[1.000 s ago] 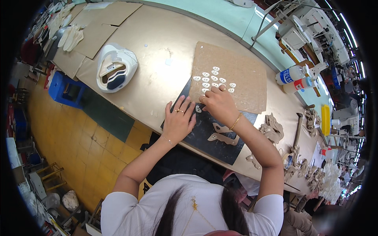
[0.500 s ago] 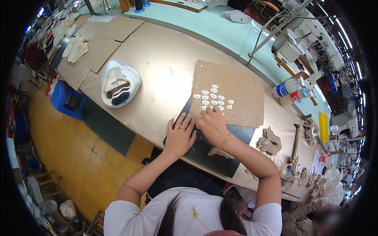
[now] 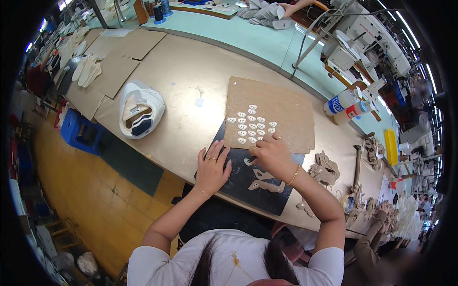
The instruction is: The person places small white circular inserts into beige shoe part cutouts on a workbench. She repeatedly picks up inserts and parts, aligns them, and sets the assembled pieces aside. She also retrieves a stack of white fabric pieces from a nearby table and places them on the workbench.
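Note:
My left hand (image 3: 213, 167) lies open with fingers spread on the dark mat (image 3: 234, 187), by the near left corner of a brown board (image 3: 292, 112). Several small white oval pieces with dark holes (image 3: 252, 126) sit in rows on that board. Over the mat, at the board's near edge, my right hand (image 3: 273, 155) has its fingers curled in a pinch; whatever lies between them is hidden. Beside those fingers rests a small white piece (image 3: 247, 162) on the mat. Two flat tan cut-outs, a smaller one (image 3: 262, 175) and a longer one (image 3: 267, 186), lie below my right hand.
A white rounded device (image 3: 138, 114) stands to the left. Tan cut pieces (image 3: 325, 169) are heaped at right, near a hammer (image 3: 358, 164). Two bottles (image 3: 339, 103) stand at the far right. A co-worker's hand (image 3: 288, 8) touches grey pieces at the back; another person sits lower right.
My right hand has drawn back from the white pieces to the mat, uncovering more of them and the tan cut-outs. My left hand shifted slightly. A co-worker's hand has appeared at the back.

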Motion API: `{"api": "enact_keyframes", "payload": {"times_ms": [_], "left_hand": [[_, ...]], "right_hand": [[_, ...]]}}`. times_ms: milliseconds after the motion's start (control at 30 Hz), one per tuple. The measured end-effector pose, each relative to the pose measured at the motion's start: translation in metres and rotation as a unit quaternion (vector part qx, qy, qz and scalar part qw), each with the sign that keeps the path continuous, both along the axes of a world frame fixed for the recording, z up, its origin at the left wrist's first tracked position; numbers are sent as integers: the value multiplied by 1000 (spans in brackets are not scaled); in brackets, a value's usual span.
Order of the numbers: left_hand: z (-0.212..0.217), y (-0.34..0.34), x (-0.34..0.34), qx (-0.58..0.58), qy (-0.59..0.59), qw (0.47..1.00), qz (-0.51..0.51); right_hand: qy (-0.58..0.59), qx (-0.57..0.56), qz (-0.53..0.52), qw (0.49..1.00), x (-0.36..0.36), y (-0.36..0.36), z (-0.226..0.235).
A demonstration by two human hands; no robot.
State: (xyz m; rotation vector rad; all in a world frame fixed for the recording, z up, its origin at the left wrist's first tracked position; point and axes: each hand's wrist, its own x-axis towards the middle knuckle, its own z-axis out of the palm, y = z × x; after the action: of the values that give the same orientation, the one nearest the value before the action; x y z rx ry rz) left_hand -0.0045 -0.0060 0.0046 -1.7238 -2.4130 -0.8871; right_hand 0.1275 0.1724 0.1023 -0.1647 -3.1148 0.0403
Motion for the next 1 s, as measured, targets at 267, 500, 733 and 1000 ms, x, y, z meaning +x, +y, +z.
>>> {"api": "enact_keyframes", "payload": {"times_ms": [267, 500, 733, 1000], "left_hand": [[3, -4, 2, 65, -44, 996, -41], [9, 0, 38, 61, -99, 981, -153], [9, 17, 46, 56, -72, 968, -235], [7, 26, 47, 56, -42, 966, -247]], "right_hand": [[47, 94, 94, 990, 23, 23, -6], [25, 94, 125, 987, 34, 37, -17], [17, 112, 161, 980, 32, 33, -20], [0, 76, 75, 994, 29, 19, -24]]}}
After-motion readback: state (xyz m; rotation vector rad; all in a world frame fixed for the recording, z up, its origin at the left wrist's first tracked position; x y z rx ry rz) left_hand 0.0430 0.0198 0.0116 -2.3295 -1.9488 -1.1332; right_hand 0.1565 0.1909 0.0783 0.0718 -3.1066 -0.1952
